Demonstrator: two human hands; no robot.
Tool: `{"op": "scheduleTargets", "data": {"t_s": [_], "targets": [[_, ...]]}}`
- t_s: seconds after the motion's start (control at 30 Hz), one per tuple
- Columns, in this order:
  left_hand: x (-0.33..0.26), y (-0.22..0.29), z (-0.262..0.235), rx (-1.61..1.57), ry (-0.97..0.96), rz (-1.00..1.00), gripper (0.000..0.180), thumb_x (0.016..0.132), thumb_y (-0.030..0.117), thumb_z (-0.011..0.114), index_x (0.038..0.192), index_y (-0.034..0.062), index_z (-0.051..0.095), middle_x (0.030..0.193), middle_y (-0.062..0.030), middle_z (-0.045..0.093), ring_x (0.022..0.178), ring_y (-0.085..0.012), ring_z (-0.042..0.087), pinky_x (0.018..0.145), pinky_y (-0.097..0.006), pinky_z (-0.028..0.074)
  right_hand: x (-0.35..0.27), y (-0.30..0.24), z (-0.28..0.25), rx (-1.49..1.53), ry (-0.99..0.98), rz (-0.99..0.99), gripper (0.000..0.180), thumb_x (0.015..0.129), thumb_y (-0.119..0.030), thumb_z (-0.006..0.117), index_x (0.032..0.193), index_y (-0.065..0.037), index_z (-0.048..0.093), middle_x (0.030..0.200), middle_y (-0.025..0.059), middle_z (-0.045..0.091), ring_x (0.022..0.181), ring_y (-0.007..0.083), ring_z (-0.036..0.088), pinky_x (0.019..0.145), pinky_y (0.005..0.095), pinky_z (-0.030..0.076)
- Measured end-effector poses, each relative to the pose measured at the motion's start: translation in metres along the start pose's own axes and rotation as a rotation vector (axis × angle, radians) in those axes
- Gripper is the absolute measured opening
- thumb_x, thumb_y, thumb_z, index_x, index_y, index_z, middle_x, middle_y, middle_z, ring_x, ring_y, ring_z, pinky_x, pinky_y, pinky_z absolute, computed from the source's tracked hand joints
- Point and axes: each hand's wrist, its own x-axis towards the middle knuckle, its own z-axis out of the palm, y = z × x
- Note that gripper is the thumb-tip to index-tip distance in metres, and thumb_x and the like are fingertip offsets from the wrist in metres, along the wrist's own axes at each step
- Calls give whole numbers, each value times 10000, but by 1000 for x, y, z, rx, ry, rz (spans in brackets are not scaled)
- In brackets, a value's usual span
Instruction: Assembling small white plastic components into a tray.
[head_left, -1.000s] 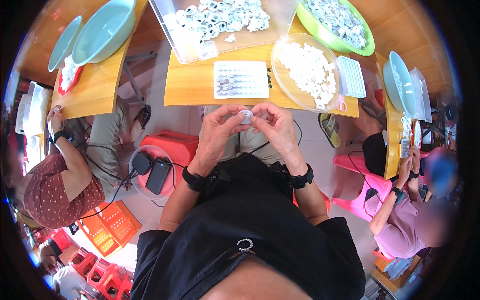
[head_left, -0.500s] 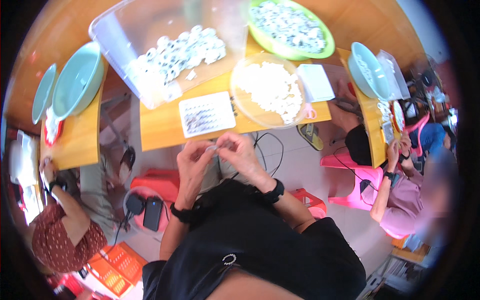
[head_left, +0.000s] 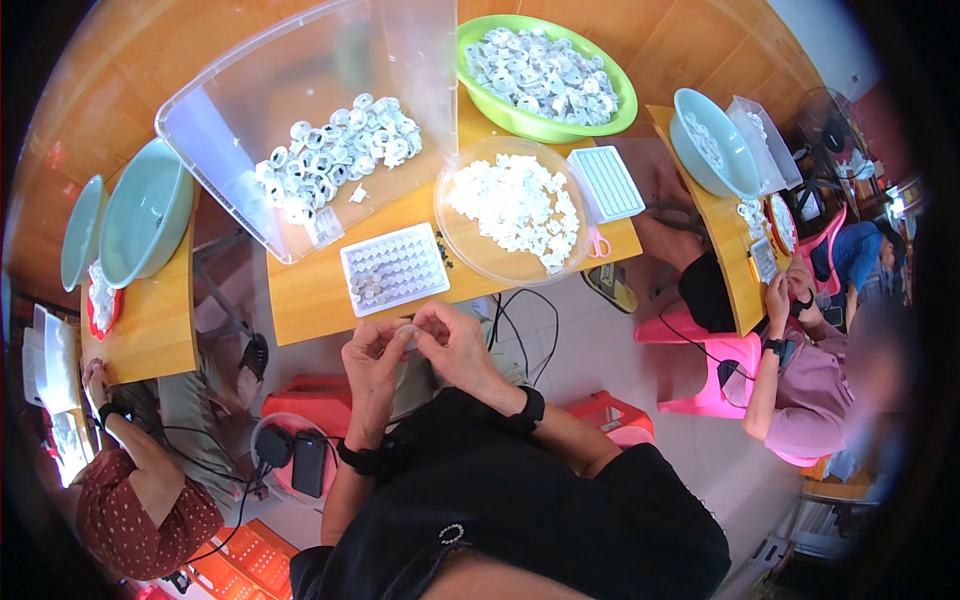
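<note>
Over the near edge of the table, my left hand and my right hand meet fingertip to fingertip. Both pinch a small, pale, rounded piece, partly covered by the fingers. Just beyond them lies a white tray with rows of small cells; greyish round discs sit in its near-left part. To its right is a shallow clear round tray with a heap of small white pieces.
A tilted clear bin holds white ring-like parts. Behind stands a green basin of whitish parts. A second celled tray and pink scissors lie right. People work at side tables; black cables hang below the table edge.
The view has shifted, so the table things sit lower and further left in it. My hands stay together, pinching the small piece, with fingers slightly rearranged.
</note>
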Motion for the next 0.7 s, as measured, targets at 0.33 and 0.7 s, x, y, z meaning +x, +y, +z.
{"op": "scheduleTargets", "data": {"t_s": [0.33, 0.7], "targets": [[7, 5, 11, -186, -145, 18, 343, 761, -95, 596, 1097, -36, 560, 996, -76, 610, 867, -121, 593, 778, -236, 479, 7, -13, -24, 173, -9, 147, 141, 810, 3, 591, 950, 6, 578, 773, 36, 584, 632, 82, 576, 564, 207, 491], [4, 5, 9, 136, -77, 170, 368, 768, -127, 547, 1108, 1, 601, 967, -39, 497, 850, -112, 568, 755, -212, 472, 3, -27, -9, -341, 52, -282, 242, 717, 35, 617, 956, 14, 583, 804, 130, 557, 622, 237, 590, 546, 329, 482]]}}
